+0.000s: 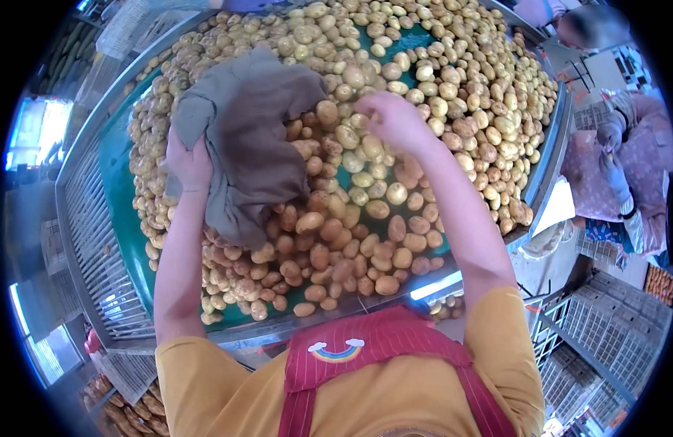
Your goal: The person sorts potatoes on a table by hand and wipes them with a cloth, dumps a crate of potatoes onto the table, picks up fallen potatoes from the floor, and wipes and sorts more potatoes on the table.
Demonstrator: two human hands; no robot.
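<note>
My left hand (pixel 190 162) is closed on a grey-brown cloth (pixel 260 131), gripping its left edge. The cloth is bunched and draped over small yellow-brown potatoes (pixel 376 210), hiding those beneath it. To the right of the cloth, my right hand (pixel 394 122) hovers at or just above the potatoes with its fingers curled in. Whether anything sits inside those fingers I cannot make out. Many of the potatoes around both hands lie in a loose heap.
The potatoes lie on a green-surfaced sorting table (pixel 125 197) with a metal rim and a slatted left end (pixel 107 262). Another person (pixel 624 160) in a patterned apron stands at the right. Stacked crates (pixel 613 328) fill the lower right, and long brown roots (pixel 136 419) lie at lower left.
</note>
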